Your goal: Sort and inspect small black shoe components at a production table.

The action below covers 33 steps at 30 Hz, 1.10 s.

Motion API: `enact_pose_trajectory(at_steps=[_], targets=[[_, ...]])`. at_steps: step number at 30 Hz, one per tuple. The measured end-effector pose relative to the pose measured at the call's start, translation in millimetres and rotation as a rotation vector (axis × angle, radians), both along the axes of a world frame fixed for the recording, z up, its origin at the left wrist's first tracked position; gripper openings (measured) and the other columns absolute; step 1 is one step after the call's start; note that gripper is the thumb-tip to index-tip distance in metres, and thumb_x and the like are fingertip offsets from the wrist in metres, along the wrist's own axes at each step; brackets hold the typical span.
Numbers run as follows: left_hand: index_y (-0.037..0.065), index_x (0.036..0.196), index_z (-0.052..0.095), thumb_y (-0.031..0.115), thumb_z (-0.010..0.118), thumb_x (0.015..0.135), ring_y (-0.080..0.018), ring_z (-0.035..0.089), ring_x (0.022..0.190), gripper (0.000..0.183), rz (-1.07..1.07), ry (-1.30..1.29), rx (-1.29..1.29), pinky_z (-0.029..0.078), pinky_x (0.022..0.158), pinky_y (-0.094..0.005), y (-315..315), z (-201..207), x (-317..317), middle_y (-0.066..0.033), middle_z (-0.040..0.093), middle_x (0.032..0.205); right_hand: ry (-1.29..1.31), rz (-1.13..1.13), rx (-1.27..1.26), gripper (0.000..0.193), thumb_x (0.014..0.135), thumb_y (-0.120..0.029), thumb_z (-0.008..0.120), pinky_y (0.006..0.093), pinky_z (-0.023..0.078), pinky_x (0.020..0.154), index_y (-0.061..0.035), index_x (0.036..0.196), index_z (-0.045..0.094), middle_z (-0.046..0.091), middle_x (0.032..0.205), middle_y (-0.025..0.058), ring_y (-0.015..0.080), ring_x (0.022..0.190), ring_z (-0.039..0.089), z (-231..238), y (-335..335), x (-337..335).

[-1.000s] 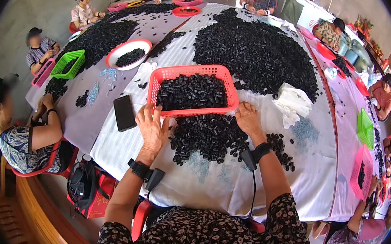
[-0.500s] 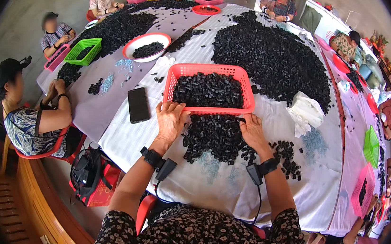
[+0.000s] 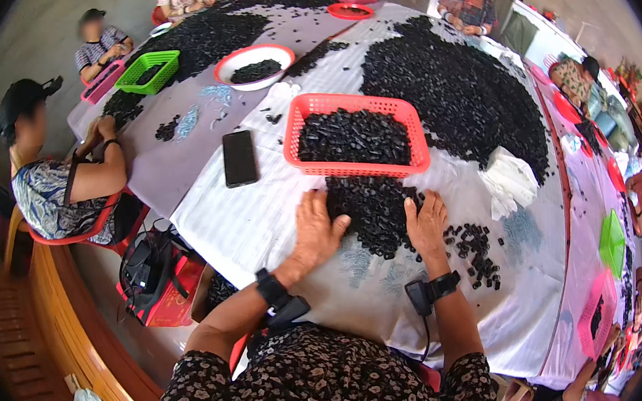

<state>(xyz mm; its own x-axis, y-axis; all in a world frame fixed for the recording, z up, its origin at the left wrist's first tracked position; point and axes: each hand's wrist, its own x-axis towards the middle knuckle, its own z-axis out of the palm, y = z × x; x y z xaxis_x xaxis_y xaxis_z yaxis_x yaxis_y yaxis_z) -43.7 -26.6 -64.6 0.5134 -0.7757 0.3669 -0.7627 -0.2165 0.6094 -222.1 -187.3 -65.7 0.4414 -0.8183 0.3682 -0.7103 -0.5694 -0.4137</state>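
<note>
My left hand rests at the left side of a pile of small black tube-shaped pieces, thumb apart from the fingers. On the pile's right side lies my right hand, its fingers stretched forward and the thumb apart. Neither hand grips anything. Just beyond the pile stands a red-orange perforated plastic basket, part filled with the same black pieces. A smaller scatter of black pieces lies to the right of my right wrist.
A black phone lies left of the basket. Behind it are a red-rimmed white bowl and a green basket. A large black heap spreads at far right, beside crumpled white cloth. Several people sit around the table.
Both hands have let go of the basket's near edge and come back toward me, down to the sides of the pile. The whole view has shifted slightly.
</note>
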Motion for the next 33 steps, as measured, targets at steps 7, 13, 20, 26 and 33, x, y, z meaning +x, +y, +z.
enact_pose_trajectory(at_steps=[7,13,20,26,33], targets=[[-0.008,0.134,0.027,0.041,0.058,0.084,-0.0481,0.019,0.131,0.076,0.019,-0.023,0.080,0.016,0.108,-0.0539,-17,-7,-10,-0.0335,0.024,0.137,-0.081,0.108,0.039,0.062,0.089,-0.044,0.048,0.0533,0.026,0.101,0.0054,0.125,0.036,0.039,0.126,0.0271,0.0437,0.118,0.034,2,14,48],[-0.005,0.130,0.035,0.036,0.061,0.083,-0.0459,0.026,0.128,0.068,0.016,-0.136,0.030,0.021,0.105,-0.0543,6,17,1,-0.0306,0.031,0.134,-0.221,0.153,0.001,0.049,0.087,-0.031,0.056,0.0499,0.030,0.097,0.0039,0.119,0.041,0.042,0.122,0.0240,0.0401,0.114,0.039,45,42,32],[-0.003,0.097,0.057,0.016,0.063,0.082,-0.0369,0.061,0.081,0.024,-0.251,0.079,-0.108,0.049,0.072,-0.0408,21,55,-15,-0.0214,0.062,0.088,-0.439,0.380,0.176,0.025,0.082,-0.004,0.059,0.0356,0.047,0.071,0.0014,0.105,0.050,0.053,0.098,0.0167,0.0262,0.078,0.057,77,94,14],[0.000,0.087,0.060,0.015,0.062,0.083,-0.0320,0.063,0.065,0.017,-0.280,0.232,-0.084,0.049,0.058,-0.0374,41,32,-18,-0.0174,0.063,0.074,-0.362,0.404,0.287,0.028,0.083,-0.008,0.058,0.0397,0.048,0.058,-0.0023,0.110,0.050,0.059,0.069,0.0143,0.0297,0.060,0.060,53,117,0],[0.003,0.081,0.062,0.017,0.062,0.083,-0.0300,0.061,0.057,0.014,-0.338,0.174,-0.041,0.047,0.053,-0.0370,54,5,-17,-0.0145,0.061,0.065,-0.198,0.509,0.299,0.019,0.084,-0.011,0.056,0.0424,0.048,0.060,-0.0035,0.101,0.053,0.062,0.072,0.0176,0.0346,0.066,0.062,9,117,2]])
